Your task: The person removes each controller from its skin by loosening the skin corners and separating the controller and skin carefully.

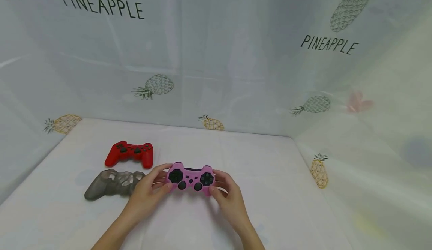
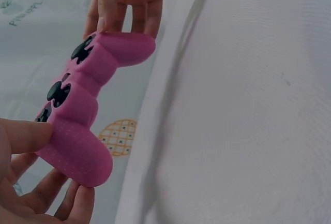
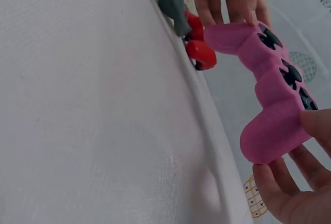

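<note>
Both hands hold a pink game controller [image 1: 191, 178] above the white table, its black buttons and sticks facing the head camera. My left hand [image 1: 150, 188] pinches the left grip, thumb on the face and fingers behind and beneath. The opposite grip is held the same way by my right hand [image 1: 227, 197]. Each wrist view shows the pink controller [image 2: 83, 105] spanning the two hands, its underside turned toward the camera. Behind my left wrist lies a dark grey controller [image 1: 109, 185], its right end hidden by that hand. Farther back rests a red controller [image 1: 129, 153].
A white cloth covers the table [image 1: 270, 190]. Behind it and at the sides hangs a pale curtain [image 1: 216, 55] printed with pineapples and lettering. The grey and red controllers sit on the table's left side.
</note>
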{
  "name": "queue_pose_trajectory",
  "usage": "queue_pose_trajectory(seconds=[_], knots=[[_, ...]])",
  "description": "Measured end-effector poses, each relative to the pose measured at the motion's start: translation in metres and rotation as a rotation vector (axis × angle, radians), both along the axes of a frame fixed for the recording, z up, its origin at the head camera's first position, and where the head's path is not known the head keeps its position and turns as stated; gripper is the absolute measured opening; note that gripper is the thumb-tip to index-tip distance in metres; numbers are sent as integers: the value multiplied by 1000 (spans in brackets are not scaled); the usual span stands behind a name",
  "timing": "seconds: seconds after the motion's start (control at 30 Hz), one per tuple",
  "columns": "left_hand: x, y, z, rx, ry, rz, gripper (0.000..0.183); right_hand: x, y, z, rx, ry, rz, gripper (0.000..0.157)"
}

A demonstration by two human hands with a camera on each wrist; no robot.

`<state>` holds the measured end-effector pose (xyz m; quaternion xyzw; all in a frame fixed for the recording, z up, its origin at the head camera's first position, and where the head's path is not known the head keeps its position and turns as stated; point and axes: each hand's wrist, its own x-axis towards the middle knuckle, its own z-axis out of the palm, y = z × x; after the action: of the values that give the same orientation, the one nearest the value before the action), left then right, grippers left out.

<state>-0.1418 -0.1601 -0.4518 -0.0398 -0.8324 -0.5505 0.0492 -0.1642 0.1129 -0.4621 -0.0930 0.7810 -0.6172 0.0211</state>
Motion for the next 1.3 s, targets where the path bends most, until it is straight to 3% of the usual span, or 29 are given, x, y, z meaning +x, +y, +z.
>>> queue_pose_trajectory(seconds=[0.43,0.83,1.3], knots=[[-1,1,-14,35,-11,-5,58,-3,2,-5,-74,30,41,49],[-4,-2,-19,49,-46,-35,58,-5,3,-10,-42,72,79,62],[-2,1,-20,10,57,-41,56,-3,5,-6,-25,63,92,63]])
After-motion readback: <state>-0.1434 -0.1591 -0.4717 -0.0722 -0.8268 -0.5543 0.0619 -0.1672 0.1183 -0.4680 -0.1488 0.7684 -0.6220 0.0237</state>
